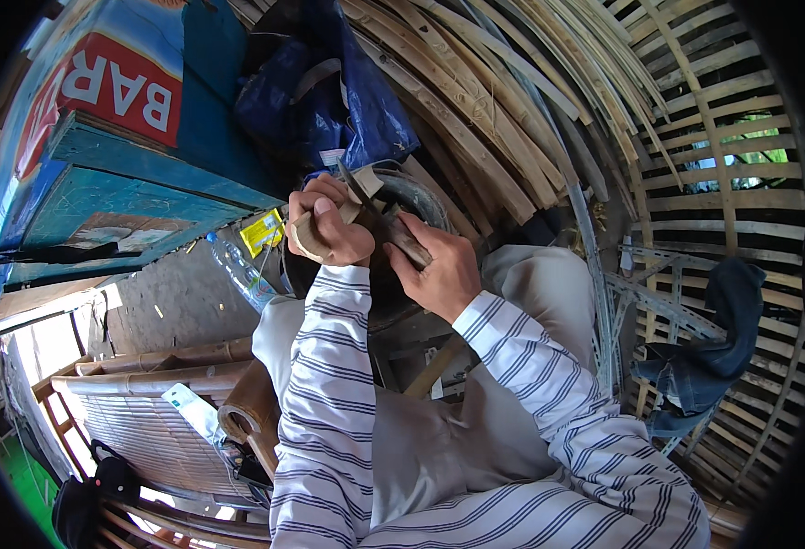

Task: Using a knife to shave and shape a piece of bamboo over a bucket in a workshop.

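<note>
One pale, curved piece, apparently wood (309,238), is held in the left hand (331,227), with the fingers folded around it and the thumb uppermost, a closed grip by which it is probably kept from turning. In the right hand (442,274), the handle of a dark-bladed knife (380,222) is held with the thumb and fingers drawn in around it; the blade is angled up and leftward, close beside the piece, though whether the two touch cannot be told. Both are held over a round grey container (432,203) in front of the knees of the grey trousers (540,284), where loose bits could be caught and the forearms are left unobstructed. Long wooden strips (475,101) are laid lengthwise together beyond, an arrangement well suited to their length. A blue plastic bag (366,110) is set just behind the container, while a clear bottle (235,270) and a yellow packet (261,232) are left to the left, apparently within reach but outside the working space.
</note>
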`<state>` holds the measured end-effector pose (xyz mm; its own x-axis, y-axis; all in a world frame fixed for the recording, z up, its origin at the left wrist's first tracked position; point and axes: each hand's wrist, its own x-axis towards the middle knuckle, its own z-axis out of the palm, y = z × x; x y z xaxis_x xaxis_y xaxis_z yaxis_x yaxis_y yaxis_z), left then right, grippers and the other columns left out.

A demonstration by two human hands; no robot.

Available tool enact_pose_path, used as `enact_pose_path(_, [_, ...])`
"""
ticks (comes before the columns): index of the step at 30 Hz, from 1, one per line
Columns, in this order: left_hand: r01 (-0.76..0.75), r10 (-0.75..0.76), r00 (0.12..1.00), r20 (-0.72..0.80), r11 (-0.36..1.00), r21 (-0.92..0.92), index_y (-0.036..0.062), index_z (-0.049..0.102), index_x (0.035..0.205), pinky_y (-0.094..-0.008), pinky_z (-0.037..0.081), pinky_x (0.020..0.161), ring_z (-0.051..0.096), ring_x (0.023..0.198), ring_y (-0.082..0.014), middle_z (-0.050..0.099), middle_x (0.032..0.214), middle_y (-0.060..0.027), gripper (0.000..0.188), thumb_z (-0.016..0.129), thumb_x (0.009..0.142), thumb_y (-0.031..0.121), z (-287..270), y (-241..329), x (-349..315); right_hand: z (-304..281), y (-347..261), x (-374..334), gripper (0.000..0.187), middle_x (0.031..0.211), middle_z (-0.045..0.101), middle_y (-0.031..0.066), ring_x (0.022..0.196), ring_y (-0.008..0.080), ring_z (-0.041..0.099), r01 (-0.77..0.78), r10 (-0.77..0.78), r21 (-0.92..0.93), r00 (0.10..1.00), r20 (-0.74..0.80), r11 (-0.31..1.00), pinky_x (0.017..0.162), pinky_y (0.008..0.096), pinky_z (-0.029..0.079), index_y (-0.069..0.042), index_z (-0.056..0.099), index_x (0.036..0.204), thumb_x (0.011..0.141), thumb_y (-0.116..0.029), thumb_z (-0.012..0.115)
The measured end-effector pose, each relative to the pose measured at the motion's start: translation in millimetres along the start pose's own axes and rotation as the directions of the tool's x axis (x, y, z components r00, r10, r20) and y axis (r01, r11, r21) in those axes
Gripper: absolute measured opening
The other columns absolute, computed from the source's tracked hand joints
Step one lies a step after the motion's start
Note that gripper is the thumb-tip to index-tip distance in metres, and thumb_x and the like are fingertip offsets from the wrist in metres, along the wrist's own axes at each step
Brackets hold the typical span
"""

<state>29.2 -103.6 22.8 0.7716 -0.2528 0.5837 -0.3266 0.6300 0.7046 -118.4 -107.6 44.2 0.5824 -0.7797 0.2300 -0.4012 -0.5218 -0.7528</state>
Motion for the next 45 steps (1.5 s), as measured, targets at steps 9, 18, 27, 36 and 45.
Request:
enact_pose_path(9, [0.023,-0.023,1.000,-0.001,1.000,0.001,0.0046,0.036,0.073,-0.0309,0.034,0.051,0.037,0.051,-0.0160,0.040,0.059,-0.0084,0.027,0.050,0.092,0.016,-3,-5,-6,1,7,0,0.042,0.086,0.071,0.0211,0.078,0.0360,0.071,-0.032,0.033,-0.025,0.999,0.025,0.999,0.068,0.0380,0.057,0.002,0.064,0.119,0.081,-0.012,0.076])
enact_pose_path(18, [0.015,-0.017,0.999,0.040,0.999,0.042,0.0049,0.035,0.074,-0.0324,0.036,0.053,0.040,0.053,-0.0166,0.042,0.060,-0.0090,0.025,0.048,0.093,0.017,1,-4,-7,8,18,1,0.040,0.081,0.070,0.0208,0.073,0.0367,0.070,-0.036,0.035,-0.049,0.999,-0.022,0.998,0.064,0.0437,0.056,-0.003,0.065,0.116,0.082,-0.022,0.074])
enact_pose_path(27, [-0.003,0.001,0.999,0.043,0.999,0.047,0.0045,0.037,0.075,-0.0320,0.035,0.052,0.039,0.053,-0.0159,0.041,0.060,-0.0085,0.024,0.048,0.092,0.016,-4,-3,-8,8,8,-1,0.041,0.079,0.069,0.0187,0.071,0.0367,0.069,0.020,-0.021,-0.045,0.999,-0.039,0.999,0.063,0.0434,0.055,-0.004,0.065,0.115,0.081,-0.023,0.076])
enact_pose_path(36, [0.004,-0.004,1.000,-0.010,1.000,0.015,0.0042,0.037,0.072,-0.0309,0.034,0.051,0.038,0.051,-0.0156,0.042,0.060,-0.0087,0.027,0.050,0.092,0.017,-3,-5,-5,14,7,4,0.041,0.089,0.071,0.0216,0.082,0.0377,0.071,-0.039,0.039,0.011,0.999,-0.034,0.999,0.071,0.0379,0.057,0.002,0.065,0.116,0.080,-0.013,0.077])
enact_pose_path(45, [0.042,-0.042,0.999,0.004,0.999,0.008,0.0058,0.035,0.073,-0.0321,0.035,0.053,0.038,0.053,-0.0160,0.040,0.059,-0.0082,0.025,0.049,0.091,0.016,0,-2,-11,17,18,5,0.039,0.085,0.070,0.0206,0.079,0.0383,0.069,-0.111,0.110,-0.009,0.993,-0.030,0.994,0.069,0.0432,0.056,-0.004,0.065,0.116,0.081,-0.020,0.075])
